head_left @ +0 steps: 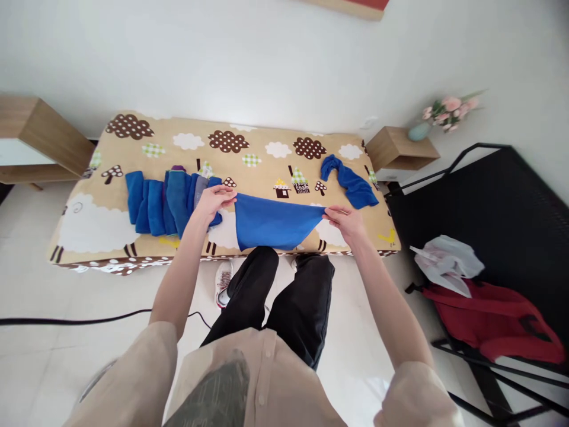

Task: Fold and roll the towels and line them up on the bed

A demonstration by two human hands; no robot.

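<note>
Blue cloth (279,223), just one in hand, hangs stretched between two hands over the near edge of the bed (267,169)! Both arms reach forward and apart, forearms angling inward. Left hand (216,201) has thumb and fingers pinched on the upper left corner; right hand (344,220) pinches the upper right corner, and the top edge runs nearly straight. Over on the left, folded cloths (155,204) lie in an overlapping row, too tightly packed to count. On the right, one crumpled cloth (354,184). Two wooden cabinets (57,133) flank the bed, one vase (419,131) topping the right one.
</note>
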